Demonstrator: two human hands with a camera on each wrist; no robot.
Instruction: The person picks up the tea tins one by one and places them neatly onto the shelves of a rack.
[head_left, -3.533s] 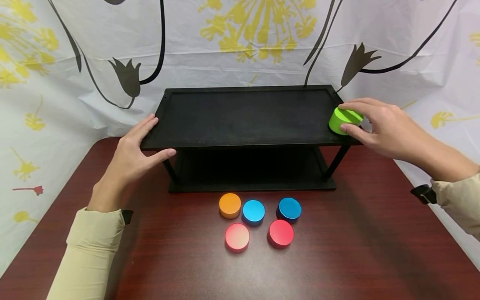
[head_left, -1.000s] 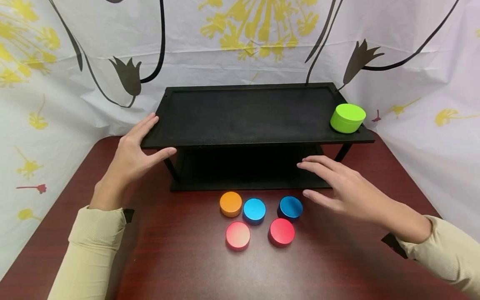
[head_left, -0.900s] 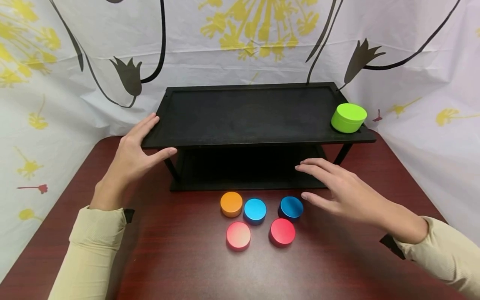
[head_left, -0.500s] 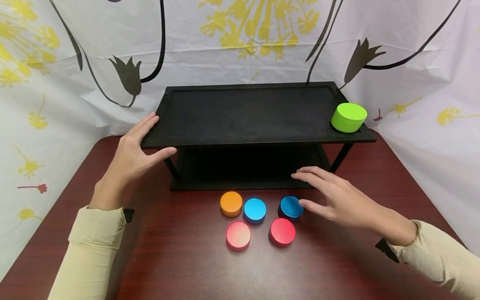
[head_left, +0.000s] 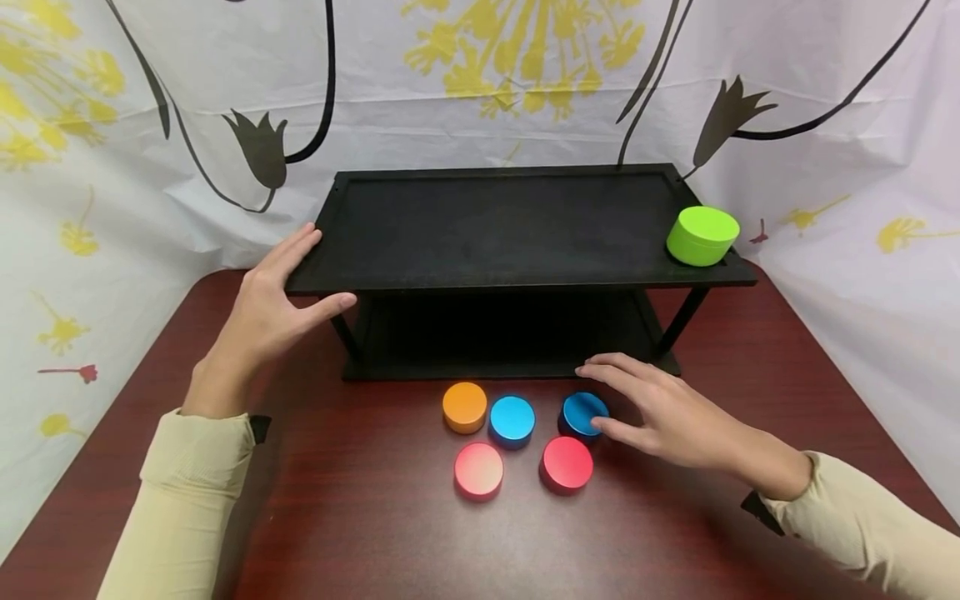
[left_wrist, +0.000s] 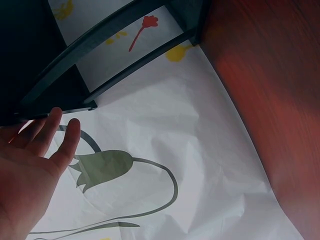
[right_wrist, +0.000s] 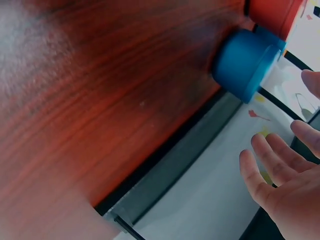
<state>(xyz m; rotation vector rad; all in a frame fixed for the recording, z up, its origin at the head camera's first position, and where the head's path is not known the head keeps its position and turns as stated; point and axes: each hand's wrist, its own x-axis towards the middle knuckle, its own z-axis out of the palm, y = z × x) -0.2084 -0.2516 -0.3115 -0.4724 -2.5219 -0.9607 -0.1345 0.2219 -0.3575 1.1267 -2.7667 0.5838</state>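
My left hand [head_left: 266,312] rests on the left edge of a black two-tier shelf [head_left: 487,229], fingers on top and thumb at the front. In the left wrist view, my left fingertips [left_wrist: 72,130] meet the shelf's edge. My right hand [head_left: 667,412] hovers beside a dark blue round tin [head_left: 581,412], fingers spread and thumb overlapping its right side. The right wrist view shows the blue tin [right_wrist: 242,62] apart from the right hand [right_wrist: 295,185]. A lime green lidded tin [head_left: 702,237] stands on the shelf's top right corner.
Near the dark blue tin stand an orange tin [head_left: 464,407], a light blue tin [head_left: 512,421] and two red tins, one left [head_left: 478,471] and one right [head_left: 566,464]. All are on the reddish wooden table [head_left: 375,517]. A floral white sheet [head_left: 480,83] hangs behind.
My right hand has let go of the green tin on the shelf and moved down and left to the dark blue tin. The left hand has stayed at the shelf edge.
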